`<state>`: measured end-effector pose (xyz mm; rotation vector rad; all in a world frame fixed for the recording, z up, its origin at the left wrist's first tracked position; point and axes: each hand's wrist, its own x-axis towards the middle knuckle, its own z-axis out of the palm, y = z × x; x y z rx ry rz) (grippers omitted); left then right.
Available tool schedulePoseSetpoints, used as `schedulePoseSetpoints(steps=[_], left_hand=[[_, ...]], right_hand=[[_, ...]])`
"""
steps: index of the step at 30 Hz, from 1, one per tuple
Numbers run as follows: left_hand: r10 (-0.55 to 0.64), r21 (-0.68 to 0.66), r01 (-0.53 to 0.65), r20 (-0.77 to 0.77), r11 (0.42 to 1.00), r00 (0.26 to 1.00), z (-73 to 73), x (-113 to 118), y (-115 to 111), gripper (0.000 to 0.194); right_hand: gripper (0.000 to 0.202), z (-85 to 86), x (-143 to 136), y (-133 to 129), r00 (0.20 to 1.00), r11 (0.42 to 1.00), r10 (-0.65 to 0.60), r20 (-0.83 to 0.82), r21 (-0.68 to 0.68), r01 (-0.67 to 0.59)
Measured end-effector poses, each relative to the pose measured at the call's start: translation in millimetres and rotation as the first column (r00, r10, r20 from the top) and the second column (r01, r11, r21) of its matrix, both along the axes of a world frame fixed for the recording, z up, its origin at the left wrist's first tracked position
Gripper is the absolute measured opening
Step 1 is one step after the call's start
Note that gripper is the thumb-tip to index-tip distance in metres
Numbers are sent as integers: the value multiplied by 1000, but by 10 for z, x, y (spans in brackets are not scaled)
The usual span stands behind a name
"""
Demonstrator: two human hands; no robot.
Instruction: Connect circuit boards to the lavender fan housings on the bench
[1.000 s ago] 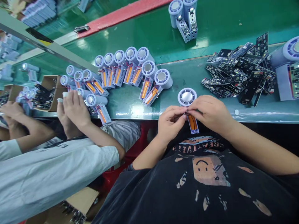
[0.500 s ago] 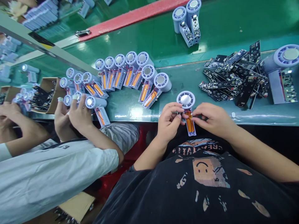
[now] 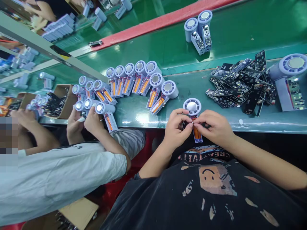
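Observation:
A lilac handheld fan (image 3: 192, 106) stands head up at the bench edge in front of me. Its handle is open and shows an orange battery (image 3: 197, 133) and thin red wires. My left hand (image 3: 177, 127) is closed in a pinch just below the fan head. From the other side, my right hand (image 3: 214, 125) pinches too, and the fingertips of both meet at a small white connector (image 3: 192, 122) over the handle. Something dark, perhaps part of a circuit board, shows among the left fingers, mostly hidden.
Black circuit boards (image 3: 242, 84) lie heaped at right, beside a large lilac fan (image 3: 291, 80). Several open-handled fans (image 3: 151, 68) stand in a row at left. Two fans with boards (image 3: 198, 30) stand farther back. A co-worker's hands (image 3: 93, 123) work at left near a cardboard box (image 3: 63, 103).
My hands have come together, the right fingertips meeting the left at the white connector. The view has shifted slightly. The co-worker's hands have moved lower around a fan.

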<state>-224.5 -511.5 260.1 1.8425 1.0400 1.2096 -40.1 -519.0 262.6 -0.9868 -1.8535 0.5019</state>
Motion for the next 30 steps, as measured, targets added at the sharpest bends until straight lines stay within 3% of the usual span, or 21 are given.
schedulePoseSetpoints(steps=[7, 13, 16, 18, 22, 25, 30], left_hand=[[-11, 3, 11, -82, 1000, 997, 41, 11, -23, 5], [-78, 8, 79, -65, 997, 995, 59, -27, 10, 4], [-66, 8, 67, -76, 998, 995, 52, -32, 4, 5], [-73, -60, 73, -5, 996, 997, 29, -21, -9, 8], [-91, -252, 167, 287, 953, 953, -28, 1, -18, 31], [-94, -275, 213, 389, 937, 917, -39, 5, -9, 24], [-55, -181, 124, 342, 976, 938, -26, 24, -10, 17]], right_hand=[[12, -2, -16, -27, 999, 998, -50, -21, 32, 50], [11, -7, 33, 1, 996, 995, 13, -83, -96, -21], [8, -24, 36, 12, 993, 995, 35, -110, -86, -44], [10, -27, 26, 6, 990, 992, 32, -134, -116, -48], [10, 11, -5, -11, 982, 974, -35, -186, -227, -8], [9, 57, -28, 5, 984, 991, -74, -161, -123, 54], [20, 91, -60, 65, 989, 982, -143, 34, 132, 138]])
